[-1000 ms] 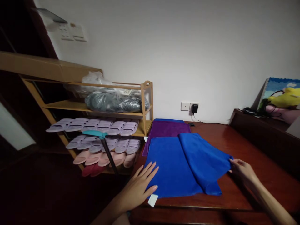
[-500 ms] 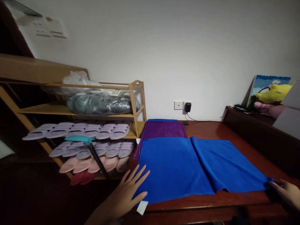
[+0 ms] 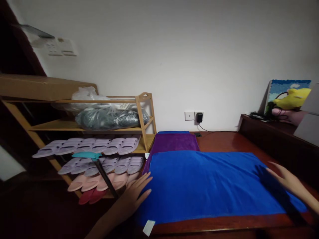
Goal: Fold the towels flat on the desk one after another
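Note:
A blue towel lies spread over the reddish-brown wooden table, with slight wrinkles on its right half. A white label sticks out at its front left corner. My left hand rests at the towel's left edge, fingers stretched out. Over the right part of the towel my right hand hovers with fingers extended, casting a shadow on the cloth; it holds nothing. Behind, partly covered by the blue towel, is a folded purple towel, with a strip of blue cloth at its far edge.
A wooden rack on the left carries lilac slippers, pink slippers and a plastic-wrapped bundle. A turquoise-topped black handle stands before it. A black plug sits in the wall. On the right ledge is a yellow plush toy.
My right hand has let go of the towel's right end and risen above it. The fold across the towel has flattened out. My left hand stays at the left edge.

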A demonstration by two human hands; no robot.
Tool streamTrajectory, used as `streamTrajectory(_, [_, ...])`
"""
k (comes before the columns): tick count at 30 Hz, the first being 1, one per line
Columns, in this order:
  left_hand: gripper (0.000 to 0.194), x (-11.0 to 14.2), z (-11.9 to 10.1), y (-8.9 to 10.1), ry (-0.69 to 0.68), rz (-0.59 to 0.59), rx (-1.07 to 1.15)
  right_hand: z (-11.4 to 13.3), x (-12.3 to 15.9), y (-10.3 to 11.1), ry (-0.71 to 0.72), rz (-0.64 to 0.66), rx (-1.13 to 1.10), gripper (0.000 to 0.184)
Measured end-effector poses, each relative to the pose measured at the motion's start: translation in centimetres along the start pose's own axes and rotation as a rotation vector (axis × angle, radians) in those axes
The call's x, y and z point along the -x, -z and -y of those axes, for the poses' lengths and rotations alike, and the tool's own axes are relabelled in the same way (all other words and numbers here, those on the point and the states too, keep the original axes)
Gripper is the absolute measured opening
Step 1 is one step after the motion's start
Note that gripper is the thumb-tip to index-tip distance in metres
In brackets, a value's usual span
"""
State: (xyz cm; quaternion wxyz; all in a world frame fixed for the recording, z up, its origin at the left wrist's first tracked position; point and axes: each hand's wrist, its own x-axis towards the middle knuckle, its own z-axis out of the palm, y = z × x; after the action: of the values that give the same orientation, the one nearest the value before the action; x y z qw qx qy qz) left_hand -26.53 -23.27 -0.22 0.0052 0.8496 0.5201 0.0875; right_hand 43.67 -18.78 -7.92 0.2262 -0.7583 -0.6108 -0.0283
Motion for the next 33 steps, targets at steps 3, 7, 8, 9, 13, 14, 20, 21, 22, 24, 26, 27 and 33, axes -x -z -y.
streamTrajectory(3, [0.051,-0.1,-1.8,-0.6,-0.126,-0.032,-0.045,4.9,-3.4,-1.6,0.103,0.165,-0.058,0.069])
streamTrajectory(7, [0.065,0.9,-3.5,-1.8,-0.321,0.031,-0.101,6.3,-6.3,-4.6,0.080,0.239,0.011,0.070])
streamTrajectory(8, [0.065,1.1,-3.6,-1.8,-0.331,0.041,-0.115,6.0,-6.6,-5.3,0.070,0.254,0.034,0.071])
streamTrajectory(9, [0.065,1.4,-3.6,-1.8,-0.330,0.052,-0.125,5.6,-6.7,-5.9,0.058,0.270,0.056,0.072])
streamTrajectory(13, [0.062,2.4,-3.5,-0.2,-0.315,0.074,-0.105,4.1,-6.7,-6.9,0.071,0.291,0.076,0.077])
streamTrajectory(14, [0.061,2.6,-3.5,0.2,-0.317,0.074,-0.083,4.0,-6.6,-6.9,0.083,0.285,0.067,0.077])
streamTrajectory(20, [0.036,-1.3,-1.0,1.4,-0.148,-0.063,0.136,3.8,-7.3,-5.6,0.034,0.231,0.060,0.072])
streamTrajectory(21, [0.031,-3.1,-0.1,1.4,-0.085,-0.124,0.167,3.7,-7.4,-5.5,0.021,0.228,0.075,0.073])
streamTrajectory(22, [0.029,-5.2,0.8,1.5,-0.024,-0.170,0.175,3.4,-7.4,-5.6,0.012,0.231,0.089,0.075])
streamTrajectory(24, [0.027,-9.3,2.8,1.4,0.114,-0.257,0.131,2.7,-7.4,-6.1,0.007,0.241,0.105,0.076])
streamTrajectory(26, [0.026,-12.7,4.7,1.1,0.211,-0.278,0.078,1.8,-7.4,-6.8,0.024,0.231,0.101,0.076])
streamTrajectory(27, [0.023,-13.9,5.6,0.9,0.227,-0.267,0.067,1.4,-7.5,-7.2,0.032,0.222,0.097,0.075])
streamTrajectory(33, [0.012,-16.2,8.5,-0.7,0.225,-0.181,0.022,0.7,-8.0,-7.9,0.069,0.217,0.080,0.075])
